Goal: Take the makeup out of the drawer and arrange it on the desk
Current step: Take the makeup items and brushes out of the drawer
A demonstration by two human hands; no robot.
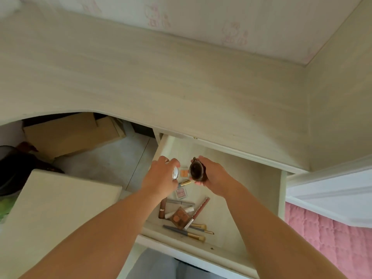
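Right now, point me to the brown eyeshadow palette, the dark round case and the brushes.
brown eyeshadow palette (179, 216), head view, on its pans.
dark round case (195, 171), head view, on its face.
brushes (189, 234), head view, on a handle.

Matt pale wood-grain desk (161, 77), glossy silver compact (175, 172)

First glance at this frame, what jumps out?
Two bare arms reach into the open drawer at lower centre: the left hand holds a silvery round compact, the right hand a dark round case. Below them lie brushes and an eyeshadow palette. The desk fills the upper frame.
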